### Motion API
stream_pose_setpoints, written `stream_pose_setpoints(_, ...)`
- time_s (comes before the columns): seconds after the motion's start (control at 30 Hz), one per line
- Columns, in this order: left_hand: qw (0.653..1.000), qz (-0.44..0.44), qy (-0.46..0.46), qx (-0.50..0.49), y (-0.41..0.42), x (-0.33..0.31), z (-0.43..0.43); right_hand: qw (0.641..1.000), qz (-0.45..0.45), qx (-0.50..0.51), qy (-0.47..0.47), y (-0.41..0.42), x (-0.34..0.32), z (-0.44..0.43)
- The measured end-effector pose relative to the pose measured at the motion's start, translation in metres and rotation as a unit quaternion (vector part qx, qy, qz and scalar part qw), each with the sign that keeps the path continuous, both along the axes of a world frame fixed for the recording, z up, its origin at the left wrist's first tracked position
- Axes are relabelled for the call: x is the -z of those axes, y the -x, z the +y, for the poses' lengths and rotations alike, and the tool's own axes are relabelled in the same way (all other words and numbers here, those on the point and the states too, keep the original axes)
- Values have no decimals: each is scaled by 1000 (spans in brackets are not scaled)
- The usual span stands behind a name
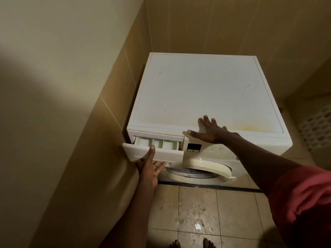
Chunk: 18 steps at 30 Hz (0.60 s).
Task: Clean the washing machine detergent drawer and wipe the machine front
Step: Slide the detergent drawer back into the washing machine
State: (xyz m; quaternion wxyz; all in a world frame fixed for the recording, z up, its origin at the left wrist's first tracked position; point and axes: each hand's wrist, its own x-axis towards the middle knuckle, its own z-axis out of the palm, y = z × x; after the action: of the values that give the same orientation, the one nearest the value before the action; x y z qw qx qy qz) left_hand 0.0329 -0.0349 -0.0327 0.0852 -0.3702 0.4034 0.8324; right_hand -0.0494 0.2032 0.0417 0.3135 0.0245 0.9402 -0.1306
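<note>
A person's left hand (150,167) holds the front panel of a detergent drawer (166,154), thumb on its face and fingers beneath, at the left front corner of a white washing machine (206,90) in a tiled corner. The drawer stands partly out, showing three compartments. The right hand (209,129), fingers spread, rests flat on the near edge of the machine's top. Below are the round door (206,165) and a wet tiled floor (197,212).

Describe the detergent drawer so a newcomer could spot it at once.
Find the white washing machine in the tiled corner. At its front's top left, beside the dark display, sits the detergent drawer. Unlike the flat panel, it is slid out, showing three compartments.
</note>
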Motion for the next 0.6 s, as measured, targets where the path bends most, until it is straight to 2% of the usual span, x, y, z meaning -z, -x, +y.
stream_pose_setpoints(0.6, 999, -7, 47, 5, 52, -6, 16, 1000, 10, 3, 18, 1, 3, 1)
